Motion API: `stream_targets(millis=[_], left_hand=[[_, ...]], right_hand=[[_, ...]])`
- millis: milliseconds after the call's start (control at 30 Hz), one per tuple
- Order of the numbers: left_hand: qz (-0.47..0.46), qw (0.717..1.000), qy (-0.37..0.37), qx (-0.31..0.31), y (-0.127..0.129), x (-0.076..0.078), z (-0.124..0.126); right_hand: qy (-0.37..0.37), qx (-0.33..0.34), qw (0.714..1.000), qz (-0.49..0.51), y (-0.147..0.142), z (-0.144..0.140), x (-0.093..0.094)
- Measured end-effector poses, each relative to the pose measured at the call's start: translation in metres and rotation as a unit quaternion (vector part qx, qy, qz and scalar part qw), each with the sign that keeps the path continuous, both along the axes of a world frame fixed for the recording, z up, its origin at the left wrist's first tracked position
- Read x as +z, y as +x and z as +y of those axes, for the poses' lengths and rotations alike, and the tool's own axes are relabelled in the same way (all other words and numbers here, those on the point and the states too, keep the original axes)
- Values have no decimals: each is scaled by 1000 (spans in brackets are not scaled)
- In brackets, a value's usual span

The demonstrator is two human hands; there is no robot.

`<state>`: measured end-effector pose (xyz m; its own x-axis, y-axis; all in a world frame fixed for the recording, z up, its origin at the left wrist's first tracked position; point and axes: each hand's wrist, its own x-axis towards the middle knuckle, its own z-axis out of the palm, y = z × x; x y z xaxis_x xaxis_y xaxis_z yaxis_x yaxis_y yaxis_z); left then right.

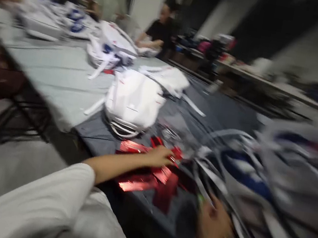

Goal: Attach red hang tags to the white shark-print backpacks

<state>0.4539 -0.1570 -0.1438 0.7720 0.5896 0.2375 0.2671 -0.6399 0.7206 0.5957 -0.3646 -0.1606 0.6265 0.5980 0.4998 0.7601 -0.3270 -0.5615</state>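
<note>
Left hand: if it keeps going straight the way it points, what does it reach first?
The left hand points right across the dark table, already resting on shiny red strips. Just beyond its fingertips lie more red pieces, then the blurred pile of white straps. Motion blur makes depth uncertain.

The person wears a loose, pale off-white short sleeve [51,194] on the left arm, its cloth soft and gently creased, ending above the elbow so that the forearm is bare down to the left hand [160,156]. No watch, ring or glove shows on that hand or wrist. The right hand [214,225] is also bare and heavily blurred, with only its wrist and a short stretch of uncovered forearm in view at the bottom edge, so any sleeve on that side cannot be made out.
</note>
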Motion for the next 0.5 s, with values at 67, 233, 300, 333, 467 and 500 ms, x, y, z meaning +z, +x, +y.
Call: stream_targets(millis=[67, 233, 300, 333, 467, 500], left_hand=[[-12, 1000, -4, 5, -14, -1, 2], [-51, 998, -13, -21, 3, -25, 32], [-73, 997, -28, -24, 9, -34, 36], [-83, 996, -35, -23, 11, -37, 36], [-102, 993, -49, -17, 15, -37, 33], [-98, 994, -49, -17, 16, -35, 32]], right_hand=[[27, 93, 995, 39, -25, 15, 5], [-16, 39, 999, 24, -27, 71, 6], [-81, 39, 995, 30, -24, 87, 5], [-113, 39, 992, 34, -23, 93, 4], [-192, 74, 978, 32, -16, 113, -6], [-196, 82, 977, 29, -14, 116, -9]])
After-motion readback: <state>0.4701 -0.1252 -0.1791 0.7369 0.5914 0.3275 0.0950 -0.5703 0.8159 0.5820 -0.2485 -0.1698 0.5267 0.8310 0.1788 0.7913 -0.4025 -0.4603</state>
